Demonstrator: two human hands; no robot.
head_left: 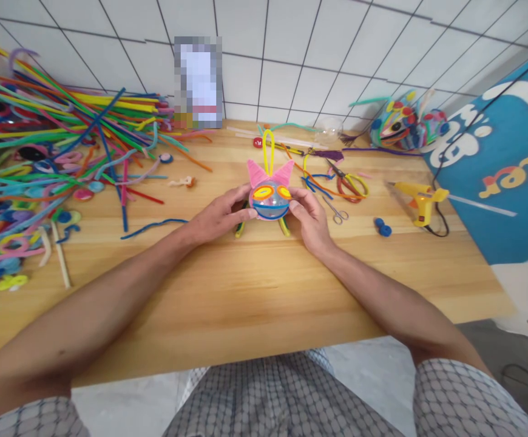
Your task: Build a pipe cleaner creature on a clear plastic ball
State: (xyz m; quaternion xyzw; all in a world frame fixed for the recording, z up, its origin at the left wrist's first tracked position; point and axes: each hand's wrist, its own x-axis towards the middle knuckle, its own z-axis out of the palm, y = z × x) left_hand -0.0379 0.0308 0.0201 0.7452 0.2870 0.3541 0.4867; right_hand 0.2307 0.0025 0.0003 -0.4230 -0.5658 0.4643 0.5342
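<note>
Between my hands at the middle of the table is a pipe-cleaner figure (270,206) with a clear round body. It has pink pointed ears, orange and yellow eye rings, a blue band, a yellow loop on top and yellow-and-dark legs below. My left hand (225,212) grips its left side, thumb on the front. On the other side my right hand (309,218) holds it with thumb and fingers. Beyond my right hand lie small scissors (337,212) and larger scissors with red and yellow handles (352,187).
A pile of coloured pipe cleaners (77,127) spreads over the left of the table (227,303). At right are a yellow glue gun (423,203), blue pompoms (383,228) and another pipe-cleaner figure (396,124). A blurred-out upright object (199,82) leans by the tiled wall.
</note>
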